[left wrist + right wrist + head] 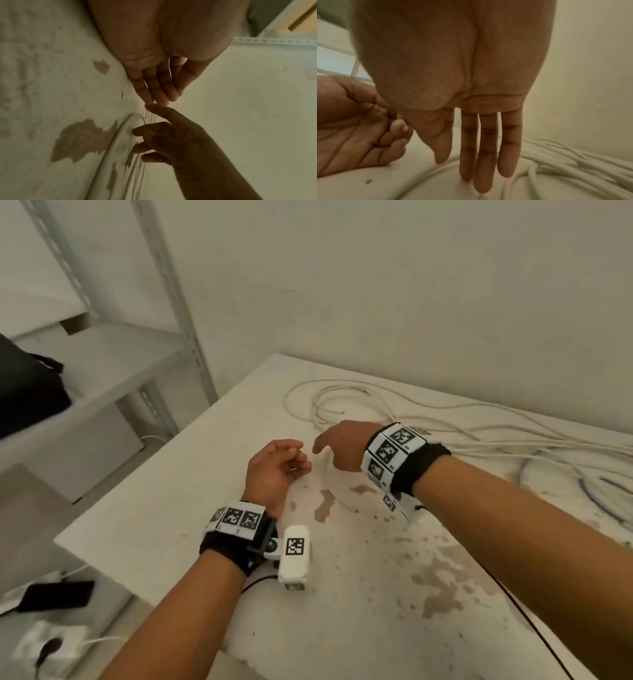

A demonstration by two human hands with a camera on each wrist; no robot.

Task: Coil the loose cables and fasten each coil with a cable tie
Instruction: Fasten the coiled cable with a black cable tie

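Loose white cables [445,419] lie tangled across the back right of the stained white table [205,474]. One cable loop [118,142] curves right under my hands. My right hand [337,446] hovers palm down, its fingers [481,155] straight and pointing down at the table beside the cable bundle [573,162]. Whether the tips touch a cable I cannot tell. My left hand [284,463] sits just left of it, palm up, fingers [159,83] relaxed and holding nothing. No cable tie is visible.
A metal shelf [102,361] with a black bag [27,392] stands at the left. On the floor lie a dark phone [58,594] and a white power block [51,645]. Another cable ring [582,491] lies at the table's right. The wall runs close behind.
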